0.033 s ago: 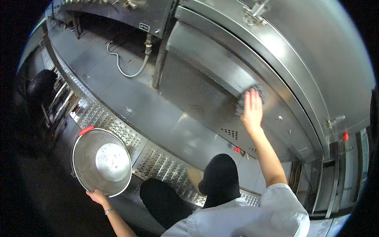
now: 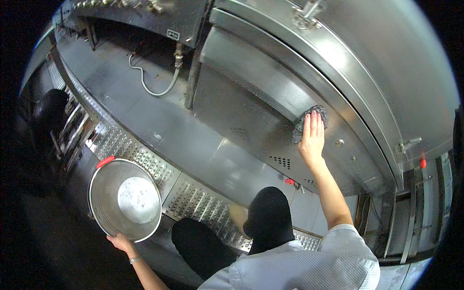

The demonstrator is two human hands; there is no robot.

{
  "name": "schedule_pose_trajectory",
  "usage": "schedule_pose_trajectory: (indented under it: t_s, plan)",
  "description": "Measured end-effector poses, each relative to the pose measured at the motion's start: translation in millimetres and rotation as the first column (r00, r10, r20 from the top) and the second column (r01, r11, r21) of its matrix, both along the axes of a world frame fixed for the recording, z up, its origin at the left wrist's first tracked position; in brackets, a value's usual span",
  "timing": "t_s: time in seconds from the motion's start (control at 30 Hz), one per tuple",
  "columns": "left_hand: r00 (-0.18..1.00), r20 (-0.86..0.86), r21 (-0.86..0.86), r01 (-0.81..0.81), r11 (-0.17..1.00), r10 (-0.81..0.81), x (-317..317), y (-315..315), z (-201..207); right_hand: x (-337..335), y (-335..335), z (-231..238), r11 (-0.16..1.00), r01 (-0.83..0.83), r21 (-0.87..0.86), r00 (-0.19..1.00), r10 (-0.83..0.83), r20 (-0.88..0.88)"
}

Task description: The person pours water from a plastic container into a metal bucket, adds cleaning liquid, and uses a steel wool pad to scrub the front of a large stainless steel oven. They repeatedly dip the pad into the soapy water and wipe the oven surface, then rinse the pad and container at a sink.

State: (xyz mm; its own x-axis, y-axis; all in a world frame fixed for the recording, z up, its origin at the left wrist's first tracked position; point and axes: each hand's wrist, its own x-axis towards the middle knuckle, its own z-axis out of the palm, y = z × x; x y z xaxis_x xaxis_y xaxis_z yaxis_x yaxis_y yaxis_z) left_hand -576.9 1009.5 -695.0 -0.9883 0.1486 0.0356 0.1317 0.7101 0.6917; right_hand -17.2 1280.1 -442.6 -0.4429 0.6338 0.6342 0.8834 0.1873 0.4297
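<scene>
My right hand (image 2: pixel 312 142) presses a dark grey steel wool scourer (image 2: pixel 299 129) flat against the lower front of a stainless steel appliance (image 2: pixel 261 72). Its fingers lie close together over the scourer, which shows around them. At the lower left, my left hand (image 2: pixel 121 242) grips the near rim of a round metal bucket (image 2: pixel 107 212). Whitish, foamy liquid (image 2: pixel 138 199) covers the bucket's bottom. A red grip (image 2: pixel 105 162) sits on the bucket's handle at the far rim. My left fingers are partly hidden by the bucket wall.
Perforated metal grating (image 2: pixel 193 198) runs under my legs, beside grey floor tiles (image 2: pixel 159 116). A pale hose (image 2: pixel 157 94) hangs from a pipe under the neighbouring appliance. One red knob (image 2: pixel 289 181) sits low at the panel's bottom edge. Metal racking (image 2: pixel 411 217) stands at the right.
My right hand and the scourer have shifted slightly to the right along the steel. The left hand keeps its hold on the bucket, and the view has tilted a little.
</scene>
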Motion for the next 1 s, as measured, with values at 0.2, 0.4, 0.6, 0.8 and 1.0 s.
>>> schedule_pose_trajectory:
  t_s: [0.2, 0.4, 0.6, 0.8, 1.0]
  plan:
    - [0.998, 0.053, -0.061, 0.048, 0.997, -0.045, -2, -6, -23, -67, 57, 51, 0.990, -0.129, -0.063, 0.992, 0.128, -0.010]
    - [0.999, 0.010, -0.099, 0.051, 0.994, -0.051, -14, -13, -18, 50, -42, 19, 0.972, 0.235, 0.006, 0.965, -0.233, -0.117]
    - [0.993, 0.077, -0.065, 0.093, 0.994, -0.088, -19, -5, -27, -15, 8, 30, 0.999, 0.046, -0.015, 0.991, -0.047, -0.122]
    - [0.990, 0.086, -0.027, 0.112, 0.993, -0.109, -30, -9, -23, 75, -53, 34, 0.988, 0.153, 0.010, 0.987, -0.152, -0.056]
    - [0.968, 0.158, 0.007, 0.196, 0.981, -0.195, -28, -11, -23, 65, -61, 41, 0.988, 0.109, -0.107, 0.978, -0.126, -0.169]
